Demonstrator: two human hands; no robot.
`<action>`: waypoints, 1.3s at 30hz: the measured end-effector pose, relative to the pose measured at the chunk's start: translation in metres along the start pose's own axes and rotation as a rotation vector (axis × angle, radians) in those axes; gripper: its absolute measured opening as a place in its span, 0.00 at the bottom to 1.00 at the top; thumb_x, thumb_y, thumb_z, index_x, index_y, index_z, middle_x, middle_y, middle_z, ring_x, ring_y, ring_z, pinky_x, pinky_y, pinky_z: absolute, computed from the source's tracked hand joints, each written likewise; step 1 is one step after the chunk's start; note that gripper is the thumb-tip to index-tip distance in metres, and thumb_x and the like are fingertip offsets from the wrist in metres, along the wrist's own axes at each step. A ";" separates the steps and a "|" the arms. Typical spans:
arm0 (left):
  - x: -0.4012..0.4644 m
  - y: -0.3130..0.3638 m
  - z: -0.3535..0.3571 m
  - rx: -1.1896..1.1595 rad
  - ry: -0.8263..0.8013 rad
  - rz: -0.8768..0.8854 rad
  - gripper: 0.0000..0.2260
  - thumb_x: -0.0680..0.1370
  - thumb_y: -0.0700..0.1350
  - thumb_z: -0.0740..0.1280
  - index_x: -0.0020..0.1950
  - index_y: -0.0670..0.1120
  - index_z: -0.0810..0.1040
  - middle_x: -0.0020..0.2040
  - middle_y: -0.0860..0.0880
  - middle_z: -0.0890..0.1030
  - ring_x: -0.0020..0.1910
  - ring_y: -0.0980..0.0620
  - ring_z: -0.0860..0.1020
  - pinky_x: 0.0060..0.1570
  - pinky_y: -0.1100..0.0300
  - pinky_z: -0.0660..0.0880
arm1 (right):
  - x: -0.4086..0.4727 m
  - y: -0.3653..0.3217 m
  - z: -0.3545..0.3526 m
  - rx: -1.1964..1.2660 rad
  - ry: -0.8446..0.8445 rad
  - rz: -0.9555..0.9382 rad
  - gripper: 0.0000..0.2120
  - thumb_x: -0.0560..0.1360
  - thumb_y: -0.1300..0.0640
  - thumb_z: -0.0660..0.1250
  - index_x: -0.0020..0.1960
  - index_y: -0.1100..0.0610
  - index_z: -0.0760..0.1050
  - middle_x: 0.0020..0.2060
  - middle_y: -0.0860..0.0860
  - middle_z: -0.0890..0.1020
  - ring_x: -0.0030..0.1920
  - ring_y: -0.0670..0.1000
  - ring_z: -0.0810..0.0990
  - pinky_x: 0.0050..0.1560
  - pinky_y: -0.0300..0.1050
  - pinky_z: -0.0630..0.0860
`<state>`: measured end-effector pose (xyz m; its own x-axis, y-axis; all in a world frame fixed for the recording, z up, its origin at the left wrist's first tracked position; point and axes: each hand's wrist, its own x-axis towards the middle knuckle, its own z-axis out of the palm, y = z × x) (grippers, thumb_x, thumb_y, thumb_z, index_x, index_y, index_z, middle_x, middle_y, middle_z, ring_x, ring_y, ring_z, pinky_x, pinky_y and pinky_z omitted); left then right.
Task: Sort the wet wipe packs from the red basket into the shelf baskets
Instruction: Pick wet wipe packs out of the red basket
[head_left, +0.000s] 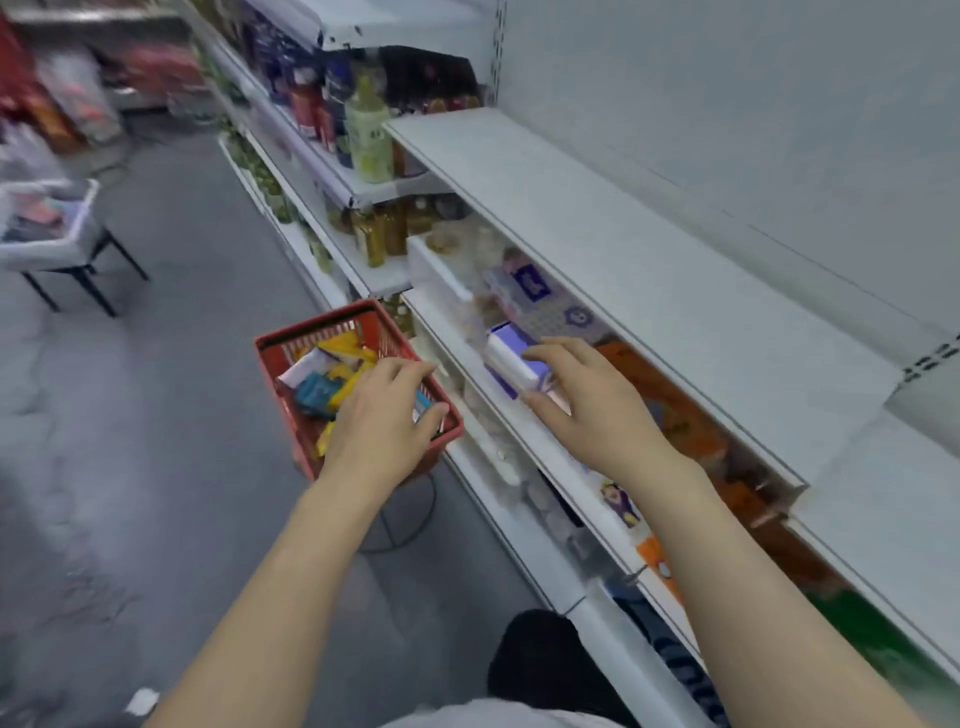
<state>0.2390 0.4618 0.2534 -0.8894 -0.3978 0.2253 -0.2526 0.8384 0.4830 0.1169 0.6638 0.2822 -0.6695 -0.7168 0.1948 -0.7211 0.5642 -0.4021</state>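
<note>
My right hand (576, 400) pinches a purple-white wet wipe pack (514, 366) between thumb and fingers, over the shelf basket (441, 275) for like packs, while my left hand (384, 410) curls its fingers into the red basket (291, 410) for another

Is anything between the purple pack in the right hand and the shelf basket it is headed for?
Nothing visible. The right hand holds the purple pack at the shelf's open front, directly before the purple packs already there. The upper shelf overhangs but does not block.
</note>
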 end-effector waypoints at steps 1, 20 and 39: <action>0.005 -0.023 0.001 0.016 -0.017 -0.040 0.19 0.75 0.50 0.71 0.65 0.48 0.76 0.61 0.48 0.76 0.62 0.47 0.73 0.60 0.52 0.71 | 0.017 -0.007 0.016 0.016 -0.035 -0.003 0.19 0.78 0.51 0.68 0.68 0.54 0.73 0.66 0.52 0.74 0.67 0.54 0.73 0.62 0.52 0.74; 0.132 -0.299 0.113 -0.213 -0.261 -0.743 0.21 0.76 0.47 0.71 0.67 0.43 0.74 0.62 0.43 0.75 0.63 0.44 0.73 0.62 0.56 0.67 | 0.303 0.014 0.321 -0.052 -0.887 0.156 0.19 0.78 0.49 0.67 0.66 0.56 0.75 0.64 0.56 0.77 0.62 0.57 0.76 0.58 0.49 0.74; 0.146 -0.388 0.213 -0.440 -0.510 -0.997 0.27 0.78 0.53 0.67 0.74 0.47 0.66 0.70 0.44 0.72 0.66 0.43 0.73 0.65 0.50 0.70 | 0.301 0.000 0.469 0.083 -0.957 0.450 0.10 0.73 0.53 0.73 0.51 0.57 0.80 0.40 0.51 0.79 0.42 0.53 0.79 0.35 0.45 0.71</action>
<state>0.1262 0.1579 -0.0810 -0.4506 -0.5224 -0.7239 -0.8514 0.0076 0.5245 -0.0014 0.2559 -0.0786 -0.4265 -0.4931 -0.7583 -0.4026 0.8542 -0.3291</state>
